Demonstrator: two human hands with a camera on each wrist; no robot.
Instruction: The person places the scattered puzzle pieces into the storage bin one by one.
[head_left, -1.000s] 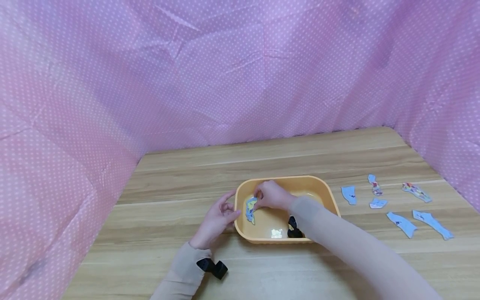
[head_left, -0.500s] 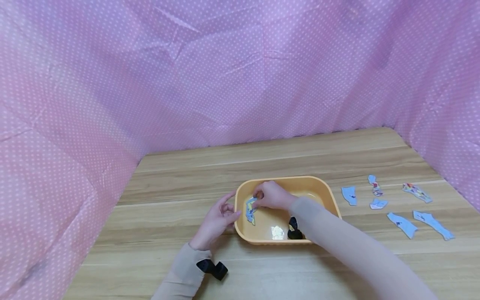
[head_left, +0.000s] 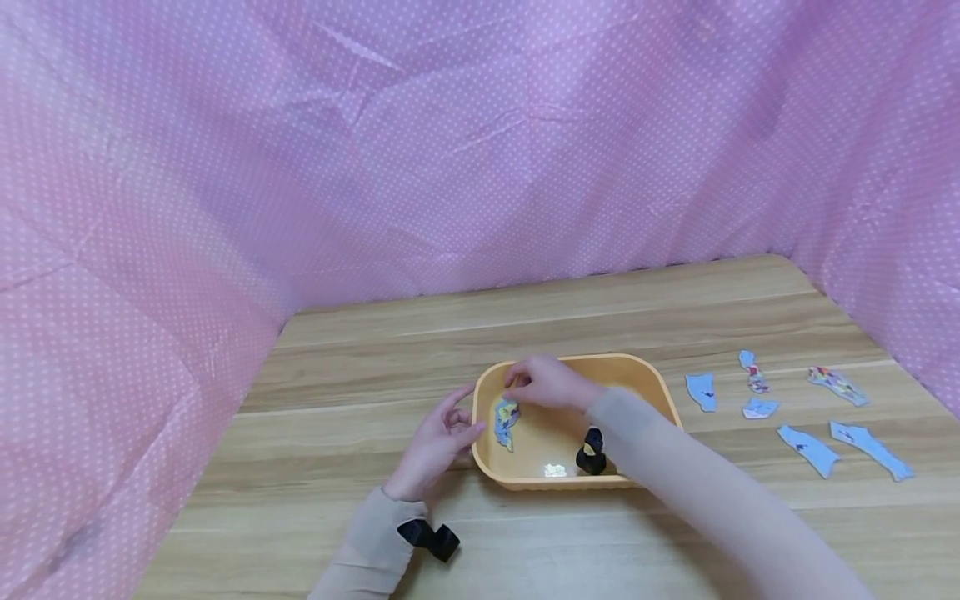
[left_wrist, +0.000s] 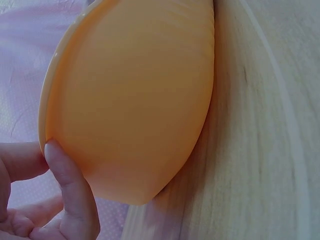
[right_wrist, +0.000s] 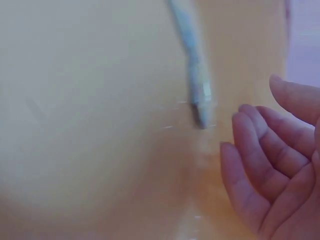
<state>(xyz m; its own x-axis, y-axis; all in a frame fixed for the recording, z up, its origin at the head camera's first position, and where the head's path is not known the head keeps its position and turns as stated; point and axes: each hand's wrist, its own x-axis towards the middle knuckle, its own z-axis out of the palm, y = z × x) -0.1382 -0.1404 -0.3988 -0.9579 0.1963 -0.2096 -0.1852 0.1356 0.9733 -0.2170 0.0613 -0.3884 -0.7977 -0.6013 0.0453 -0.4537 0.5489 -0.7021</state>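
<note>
My left hand holds the left rim of a yellow-orange plastic basin, thumb and index finger at its edge in the left wrist view. Inside the basin, near its left wall, lies an irregular puzzle piece printed in blue, yellow and purple. Just above that piece is my right hand. In the right wrist view, its loosely curved fingers and thumb stand apart with nothing between them, and the blurred puzzle piece lies a short way off.
Several loose pale-blue and multicoloured puzzle pieces lie on the wooden table right of the basin, among them a long one and a colourful one. A pink dotted cloth hangs around the back and sides.
My right hand has let go of the puzzle piece and lifted slightly away from it. The left hand stays at the basin's rim.
</note>
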